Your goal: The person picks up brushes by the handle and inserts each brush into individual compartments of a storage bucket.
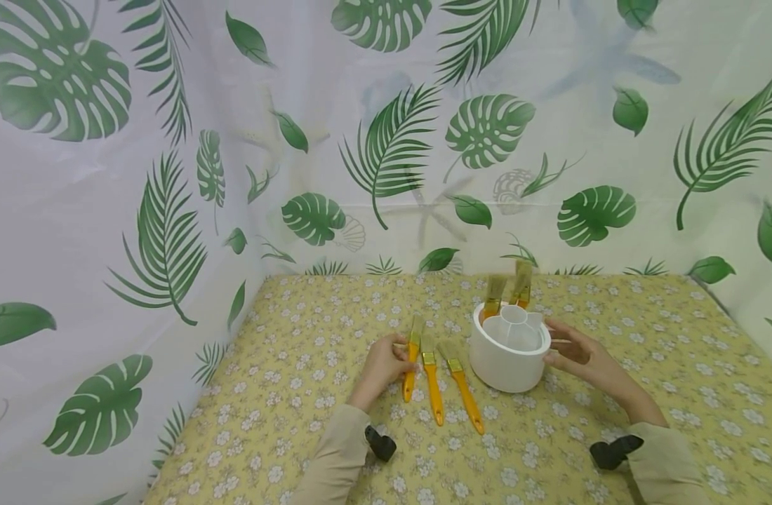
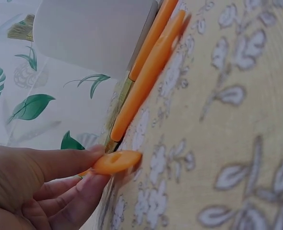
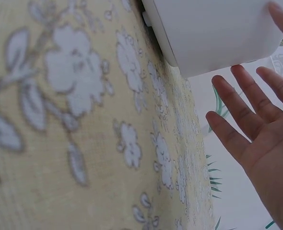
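Between thumb and fingers, my left hand (image 1: 386, 365) pinches the orange handle of the leftmost paintbrush (image 1: 413, 354); the handle's holed end (image 2: 117, 163) faces the left wrist camera. Just right of it lie a second paintbrush (image 1: 432, 386) and a third paintbrush (image 1: 464, 396), bristles toward the back. A round white divided holder (image 1: 509, 361) stands beside them, with two paintbrushes (image 1: 495, 294) upright in its rear compartments. My right hand (image 1: 588, 358) is at the holder's right side, fingers spread and nearly straight, thumb and fingertips right at its white wall (image 3: 218, 33).
A yellow flowered cloth (image 1: 285, 435) covers the table. White curtains with green leaves (image 1: 386, 154) hang behind and along the left side. Black wrist mounts (image 1: 615, 451) sit on both beige sleeves (image 1: 335, 456).
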### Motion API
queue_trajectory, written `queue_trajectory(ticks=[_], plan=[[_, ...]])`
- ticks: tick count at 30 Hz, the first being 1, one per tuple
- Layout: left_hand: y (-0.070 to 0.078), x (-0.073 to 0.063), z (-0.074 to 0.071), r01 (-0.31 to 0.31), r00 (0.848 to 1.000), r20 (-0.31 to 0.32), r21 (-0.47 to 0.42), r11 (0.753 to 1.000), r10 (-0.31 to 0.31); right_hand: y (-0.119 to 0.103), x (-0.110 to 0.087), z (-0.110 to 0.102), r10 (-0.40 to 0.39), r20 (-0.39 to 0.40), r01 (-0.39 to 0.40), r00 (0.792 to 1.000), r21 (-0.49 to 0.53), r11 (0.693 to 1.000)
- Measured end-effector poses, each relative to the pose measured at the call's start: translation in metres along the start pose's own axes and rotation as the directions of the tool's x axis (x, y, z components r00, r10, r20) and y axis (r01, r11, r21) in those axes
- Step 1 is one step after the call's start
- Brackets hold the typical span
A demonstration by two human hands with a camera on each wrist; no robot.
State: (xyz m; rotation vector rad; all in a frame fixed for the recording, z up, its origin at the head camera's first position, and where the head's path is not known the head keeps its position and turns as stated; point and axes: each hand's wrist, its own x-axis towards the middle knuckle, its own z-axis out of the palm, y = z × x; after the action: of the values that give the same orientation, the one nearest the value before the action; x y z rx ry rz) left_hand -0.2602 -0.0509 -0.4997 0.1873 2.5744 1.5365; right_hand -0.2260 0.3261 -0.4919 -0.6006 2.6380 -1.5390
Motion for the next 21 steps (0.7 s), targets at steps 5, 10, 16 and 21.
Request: queue_trajectory(ticks=[5,10,16,21], plan=[[0.0011,0.0000,-0.0001,-0.005,1.000,-0.006,-0.008,1.000,0.005,-0.0009,-0.0003,0.0003,0.017,-0.005,-0.017,1.000,-0.042,0.999],[0.0019,0.0003,-0.0004,-0.001,1.000,-0.009,-0.007,1.000,0.001,-0.0011,-0.0005,0.0005,0.022,0.013,-0.022,1.000,-0.017,1.000],[0.0025,0.0001,-0.0016,-0.004,1.000,-0.011,-0.011,1.000,0.003,0.0026,-0.0008,0.0007,0.004,0.022,-0.005,1.000,0.019,1.000],[0.0029,0.0006,-0.0025,-0.017,1.000,-0.011,-0.007,1.000,0.017,0.0039,0.0006,0.0008,-0.017,0.023,0.016,1.000,0.033,0.999]])
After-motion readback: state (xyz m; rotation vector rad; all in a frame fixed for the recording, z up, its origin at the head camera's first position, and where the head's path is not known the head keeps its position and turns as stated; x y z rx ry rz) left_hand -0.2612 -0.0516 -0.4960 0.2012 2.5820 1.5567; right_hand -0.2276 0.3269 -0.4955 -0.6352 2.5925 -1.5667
